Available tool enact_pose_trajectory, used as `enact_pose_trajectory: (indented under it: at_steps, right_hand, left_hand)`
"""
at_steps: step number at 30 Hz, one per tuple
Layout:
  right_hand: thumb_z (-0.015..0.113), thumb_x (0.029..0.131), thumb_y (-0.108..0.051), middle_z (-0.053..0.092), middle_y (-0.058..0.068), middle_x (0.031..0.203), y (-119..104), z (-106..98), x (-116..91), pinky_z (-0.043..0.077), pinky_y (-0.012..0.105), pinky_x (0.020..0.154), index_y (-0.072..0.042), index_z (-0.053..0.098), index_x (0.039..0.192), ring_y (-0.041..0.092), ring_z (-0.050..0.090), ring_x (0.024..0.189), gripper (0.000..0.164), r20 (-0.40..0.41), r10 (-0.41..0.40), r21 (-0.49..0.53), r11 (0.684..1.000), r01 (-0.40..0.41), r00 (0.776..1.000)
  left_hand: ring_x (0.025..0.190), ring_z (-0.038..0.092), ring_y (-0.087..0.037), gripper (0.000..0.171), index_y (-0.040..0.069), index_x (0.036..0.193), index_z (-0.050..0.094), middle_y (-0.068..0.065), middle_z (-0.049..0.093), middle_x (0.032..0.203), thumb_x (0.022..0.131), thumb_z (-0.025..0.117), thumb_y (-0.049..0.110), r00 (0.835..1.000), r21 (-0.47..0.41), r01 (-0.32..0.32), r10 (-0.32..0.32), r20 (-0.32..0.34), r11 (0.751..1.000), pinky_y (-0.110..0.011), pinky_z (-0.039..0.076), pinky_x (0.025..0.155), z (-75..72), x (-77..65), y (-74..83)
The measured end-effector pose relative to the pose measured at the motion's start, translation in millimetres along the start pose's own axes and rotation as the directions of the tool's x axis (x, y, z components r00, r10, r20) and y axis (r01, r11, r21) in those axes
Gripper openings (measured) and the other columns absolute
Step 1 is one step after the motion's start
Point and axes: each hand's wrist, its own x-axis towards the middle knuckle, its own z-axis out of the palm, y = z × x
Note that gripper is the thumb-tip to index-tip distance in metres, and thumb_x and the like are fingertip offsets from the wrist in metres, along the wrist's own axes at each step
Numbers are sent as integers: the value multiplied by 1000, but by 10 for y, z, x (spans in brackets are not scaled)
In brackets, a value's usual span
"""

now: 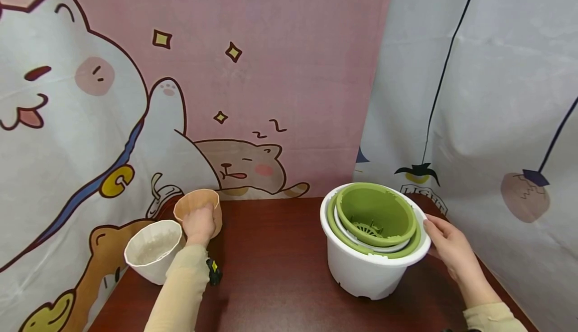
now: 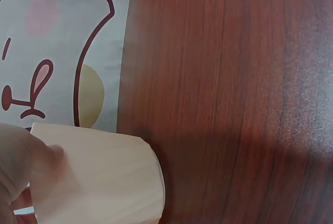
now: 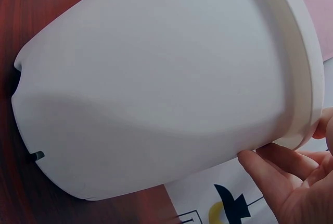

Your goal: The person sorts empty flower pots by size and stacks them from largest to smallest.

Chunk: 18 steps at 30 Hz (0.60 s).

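Note:
At the left of the table, my left hand (image 1: pixel 200 225) grips a ribbed peach flower pot (image 1: pixel 196 202) by its wall. The left wrist view shows the thumb pressed against the smooth side of this pot (image 2: pixel 99 174). On the right stands a large white flower pot (image 1: pixel 361 274), with green pots (image 1: pixel 377 209) and a white rim nested inside it. My right hand (image 1: pixel 453 250) pinches the white pot's rim from the right side. Seen from the right wrist, the fingertips (image 3: pixel 250 159) sit under the rim, against the pot's wall (image 3: pixel 156 78).
A small white faceted pot (image 1: pixel 153 252) stands beside the left forearm. A small black object with a yellow mark (image 1: pixel 214 272) shows next to the left wrist. The dark red wooden table (image 1: pixel 275 267) meets cartoon-printed cloth (image 1: pixel 289 71) at its back and sides.

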Motion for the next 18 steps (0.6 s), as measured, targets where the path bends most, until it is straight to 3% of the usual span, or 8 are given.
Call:
enact_pose_trajectory:
  at_steps: [12,18]
  right_hand:
    - [37,97,-42,40,34,129,-14,-3,-16,54,36,67,8,29,139,5,60,80,66,1,21,-15,1000,-21,1000]
    - [37,97,-42,40,34,129,-17,-10,-15,54,36,67,8,29,139,5,60,81,66,-1,17,-23,1000,-17,1000]
  left_hand:
    - [78,60,-38,13,8,89,63,-19,66,86,80,55,2,1000,6,3,-3,1,1000,-56,42,68,0,-14,17]
    - [78,60,-39,25,13,99,66,-17,66,88,79,55,1,1000,-5,-13,12,-14,1000,-56,43,66,14,-29,19]
